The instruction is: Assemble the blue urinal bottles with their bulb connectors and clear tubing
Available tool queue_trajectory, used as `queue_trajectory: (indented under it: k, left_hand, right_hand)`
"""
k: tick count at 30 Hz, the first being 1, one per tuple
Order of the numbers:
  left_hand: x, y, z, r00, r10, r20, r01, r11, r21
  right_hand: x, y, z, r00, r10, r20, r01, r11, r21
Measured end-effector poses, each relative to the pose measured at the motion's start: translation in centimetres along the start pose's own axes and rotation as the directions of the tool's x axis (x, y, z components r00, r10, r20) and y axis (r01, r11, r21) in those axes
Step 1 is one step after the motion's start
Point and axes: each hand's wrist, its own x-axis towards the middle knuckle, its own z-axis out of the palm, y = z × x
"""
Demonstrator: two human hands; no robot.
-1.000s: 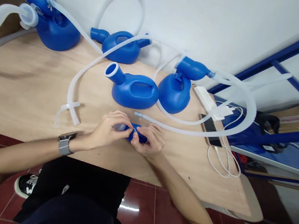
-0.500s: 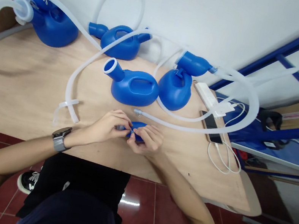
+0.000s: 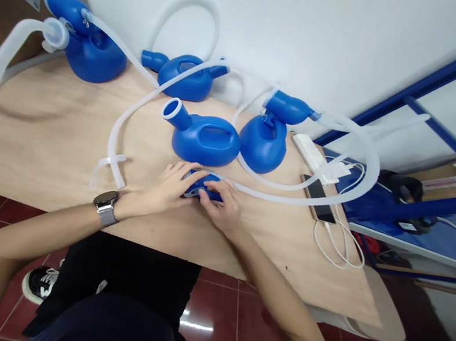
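Note:
A small blue plastic piece point(image 3: 208, 186) lies low over the table, partly covered by my fingers; its shape resembles the blue spout pieces on the bottles behind. My left hand point(image 3: 170, 187) grips its left end, thumb in front and fingers over the top. At the right end, my right hand point(image 3: 223, 208) holds it between thumb and fingers. A clear tube point(image 3: 282, 198) runs in from the right, and its end is hidden by my hands and the piece. Just beyond stands a blue jug-shaped bottle point(image 3: 205, 142) with an open white-rimmed neck.
More blue bottles with hoses stand at the back: one at left point(image 3: 97, 62), one in the middle point(image 3: 185, 84), one at right point(image 3: 262, 144). A loose tube end point(image 3: 118, 173) lies left. A phone point(image 3: 319, 201), power strip point(image 3: 313, 150) and blue rack point(image 3: 445, 212) are right.
Both hands have shifted slightly away from my body, and their fingers have spread from a tight pinch over the blue piece. The tube's grey-tipped end, visible before, is now hidden.

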Motion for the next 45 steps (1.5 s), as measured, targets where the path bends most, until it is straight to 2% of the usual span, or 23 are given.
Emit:
queue_trajectory:
  k: [3,7,10,12,15,18,21,23,25,27,29,30,32,35,37,38,41,42,43,45]
  left_hand:
    - [0.3,-0.3,-0.8,0.992,-0.025,-0.120,0.013,0.994,-0.104]
    - [1.2,-1.2,-2.2,0.931,-0.228,-0.284,0.168,0.961,-0.220]
    - [1.7,-2.1,-2.5,0.892,-0.342,-0.296,0.282,0.932,-0.227]
    - [1.8,-2.4,-2.4,0.901,-0.362,-0.239,0.316,0.925,-0.210]
    - [1.7,-1.8,-2.3,0.915,-0.385,-0.122,0.363,0.917,-0.165]
    - [1.3,-0.6,-3.2,0.933,-0.339,-0.119,0.336,0.941,-0.050]
    - [-0.2,-0.4,-6.0,0.969,-0.219,-0.113,0.233,0.963,0.136]
    - [-1.9,-1.4,-8.9,0.972,-0.206,-0.110,0.228,0.938,0.262]
    - [-4.1,-3.1,-11.8,0.954,-0.274,-0.118,0.299,0.885,0.357]
    - [-6.4,-5.1,-14.2,0.908,-0.406,-0.104,0.415,0.838,0.353]
    - [-8.2,-6.6,-15.5,0.861,-0.506,-0.059,0.502,0.821,0.271]
    - [-8.9,-7.1,-15.8,0.851,-0.523,-0.038,0.519,0.829,0.211]
    - [-9.7,-7.4,-15.5,0.867,-0.497,-0.015,0.497,0.864,0.075]
    - [-9.6,-7.1,-13.9,0.901,-0.433,0.005,0.430,0.893,-0.131]
    - [-8.7,-6.8,-12.9,0.890,-0.456,-0.017,0.436,0.861,-0.262]
    - [-8.0,-6.7,-12.6,0.869,-0.492,-0.057,0.447,0.829,-0.336]
    - [-4.9,-6.5,-13.1,0.763,-0.620,-0.181,0.419,0.688,-0.592]
    - [-3.7,-6.4,-13.7,0.749,-0.637,-0.185,0.375,0.637,-0.673]
    - [-2.4,-6.2,-14.5,0.759,-0.629,-0.167,0.326,0.590,-0.739]
    - [0.0,-5.7,-16.1,0.815,-0.570,-0.110,0.255,0.521,-0.814]
  right_hand:
    - [0.3,1.8,-1.0,0.998,0.046,0.035,-0.045,0.999,-0.027]
    - [0.7,5.4,-1.8,0.977,0.139,0.159,-0.120,0.985,-0.124]
    - [0.5,7.6,-1.2,0.920,0.173,0.351,-0.112,0.976,-0.188]
    - [0.1,8.3,-0.6,0.884,0.190,0.427,-0.106,0.971,-0.213]
    - [-0.2,8.7,-0.1,0.897,0.241,0.370,-0.165,0.960,-0.225]
    - [-0.3,8.6,-0.2,0.922,0.305,0.238,-0.256,0.943,-0.214]
    - [-0.3,8.7,-0.6,0.927,0.344,0.151,-0.311,0.928,-0.204]
    - [-0.3,8.9,-0.7,0.924,0.359,0.133,-0.331,0.923,-0.198]
    - [-0.4,9.1,-0.4,0.918,0.370,0.145,-0.343,0.922,-0.183]
    - [-0.6,9.3,-0.1,0.911,0.384,0.151,-0.364,0.920,-0.144]
    - [-0.7,9.4,0.2,0.909,0.400,0.119,-0.390,0.916,-0.094]
    - [-0.6,9.4,0.2,0.912,0.400,0.096,-0.394,0.916,-0.072]
    - [-0.3,9.6,0.2,0.924,0.376,0.064,-0.374,0.926,-0.048]
    - [0.5,10.1,0.0,0.940,0.332,0.079,-0.327,0.943,-0.066]
    - [1.1,10.6,0.3,0.937,0.333,0.110,-0.326,0.943,-0.072]
    - [1.2,10.8,0.4,0.932,0.339,0.131,-0.333,0.941,-0.065]
    - [1.3,11.1,1.2,0.923,0.346,0.170,-0.345,0.938,-0.036]
    - [1.2,11.2,1.3,0.925,0.344,0.163,-0.342,0.939,-0.040]
    - [1.1,11.1,1.5,0.928,0.342,0.149,-0.338,0.940,-0.052]
    - [0.8,10.9,1.6,0.935,0.337,0.115,-0.328,0.941,-0.085]
